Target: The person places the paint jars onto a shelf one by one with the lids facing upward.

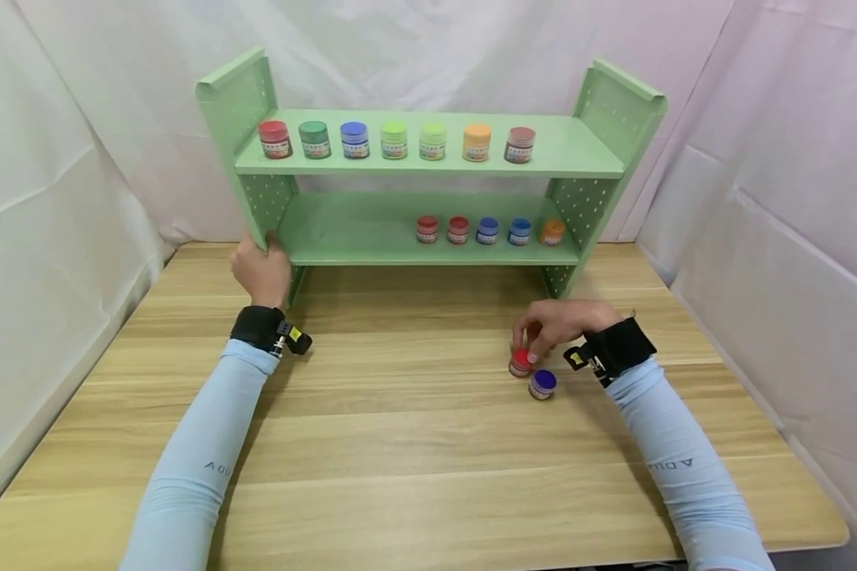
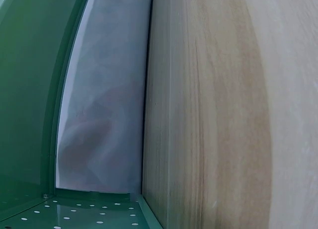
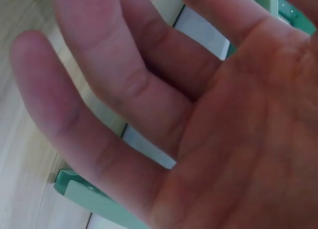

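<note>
A green two-tier shelf (image 1: 428,258) stands at the back of the table. My left hand (image 1: 263,272) grips the lower front edge of its left side panel; the left wrist view shows only the shelf's underside and perforated panel (image 2: 79,214), not the hand. My right hand (image 1: 560,321) pinches a small red-lidded paint jar (image 1: 520,365) at the table, thumb and fingertips around its lid. In the right wrist view the palm (image 3: 238,154) and curved fingers fill the picture, and the jar is out of sight. A purple-lidded paint jar (image 1: 542,385) stands just beside the red one, nearer me.
Several paint jars line the upper tier, from a red one (image 1: 274,140) to a brownish-red one (image 1: 520,145). More stand on the lower tier's right half, ending at an orange jar (image 1: 552,232). White curtains (image 1: 57,159) surround the wooden table (image 1: 400,444).
</note>
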Available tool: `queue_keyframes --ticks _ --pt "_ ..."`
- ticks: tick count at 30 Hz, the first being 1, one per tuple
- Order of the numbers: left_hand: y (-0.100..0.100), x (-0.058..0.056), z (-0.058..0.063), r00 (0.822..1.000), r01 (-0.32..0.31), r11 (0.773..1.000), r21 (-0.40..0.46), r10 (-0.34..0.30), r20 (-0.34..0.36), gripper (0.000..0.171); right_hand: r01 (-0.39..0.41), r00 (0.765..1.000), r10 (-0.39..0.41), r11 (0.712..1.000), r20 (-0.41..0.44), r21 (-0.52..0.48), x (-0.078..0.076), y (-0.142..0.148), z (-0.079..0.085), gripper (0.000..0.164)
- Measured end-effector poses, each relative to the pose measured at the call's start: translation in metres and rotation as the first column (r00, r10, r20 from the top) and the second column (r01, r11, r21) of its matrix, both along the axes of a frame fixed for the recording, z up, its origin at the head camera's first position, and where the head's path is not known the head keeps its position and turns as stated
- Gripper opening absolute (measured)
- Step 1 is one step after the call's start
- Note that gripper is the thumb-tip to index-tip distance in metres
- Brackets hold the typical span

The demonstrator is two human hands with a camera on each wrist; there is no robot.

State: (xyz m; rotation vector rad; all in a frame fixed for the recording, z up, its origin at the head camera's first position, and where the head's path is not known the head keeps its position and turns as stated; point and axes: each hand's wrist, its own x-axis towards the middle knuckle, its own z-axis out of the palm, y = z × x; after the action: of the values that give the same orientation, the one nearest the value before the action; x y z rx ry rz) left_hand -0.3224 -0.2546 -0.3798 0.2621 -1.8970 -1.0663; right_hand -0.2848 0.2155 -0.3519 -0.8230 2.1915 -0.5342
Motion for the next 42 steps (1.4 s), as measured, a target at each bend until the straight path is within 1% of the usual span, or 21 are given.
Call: queue_keyframes --ticks 4,7,12,15,17,20,23,28,33,37,39,42 --pt "-0.002 0.002 0.000 1.000 -0.009 1.000 0.003 0.009 0.001 0.020 0.021 1.000 -0.021 0.999 0.004 -0.025 -0.003 0.001 -0.001 0.017" --pt "-0.003 0.002 0.000 1.000 -0.007 1.000 0.005 0.007 0.001 0.024 0.045 0.999 -0.045 0.998 -0.010 -0.040 -0.005 0.004 -0.001 0.017" --pt "-0.003 0.002 0.001 1.000 0.002 1.000 0.011 -0.002 0.008 0.027 0.068 0.995 -0.072 0.996 -0.067 -0.060 -0.011 0.010 -0.003 0.017" --pt "-0.003 0.001 0.002 1.000 -0.003 1.000 0.005 0.003 0.007 0.026 0.069 0.989 -0.080 0.994 -0.126 -0.090 -0.014 0.013 -0.005 0.018" --pt "-0.002 0.001 0.002 1.000 -0.004 1.000 0.001 0.004 0.005 0.026 0.083 0.982 -0.099 0.991 -0.158 -0.110 -0.016 0.015 -0.006 0.018" --pt "-0.002 0.001 0.003 1.000 -0.003 1.000 -0.003 0.003 0.002 0.025 0.100 0.977 -0.123 0.986 -0.175 -0.133 -0.019 0.018 -0.007 0.020" --pt "-0.001 0.001 0.003 1.000 -0.002 1.000 -0.002 0.002 0.001 0.026 0.115 0.973 -0.139 0.984 -0.183 -0.136 -0.021 0.021 -0.010 0.022" --pt "-0.001 0.000 0.003 1.000 -0.010 1.000 -0.007 0.010 -0.002 0.026 0.132 0.956 -0.162 0.982 -0.244 -0.133 -0.025 0.024 -0.013 0.022" --pt "0.000 0.000 0.002 1.000 -0.015 1.000 -0.013 0.015 -0.007 0.025 0.158 0.942 -0.189 0.979 -0.279 -0.132 -0.027 0.024 -0.016 0.020" --pt "0.001 0.000 0.002 1.000 -0.011 1.000 -0.006 0.011 -0.005 0.025 0.159 0.915 -0.197 0.978 -0.351 -0.136 -0.027 0.023 -0.018 0.021" --pt "0.001 0.000 0.002 1.000 -0.007 1.000 -0.004 0.007 -0.002 0.025 0.151 0.906 -0.190 0.980 -0.378 -0.130 -0.026 0.022 -0.019 0.024" --pt "0.001 0.001 0.002 1.000 -0.004 1.000 -0.002 0.004 0.001 0.025 0.139 0.911 -0.176 0.983 -0.373 -0.124 -0.024 0.019 -0.019 0.031"
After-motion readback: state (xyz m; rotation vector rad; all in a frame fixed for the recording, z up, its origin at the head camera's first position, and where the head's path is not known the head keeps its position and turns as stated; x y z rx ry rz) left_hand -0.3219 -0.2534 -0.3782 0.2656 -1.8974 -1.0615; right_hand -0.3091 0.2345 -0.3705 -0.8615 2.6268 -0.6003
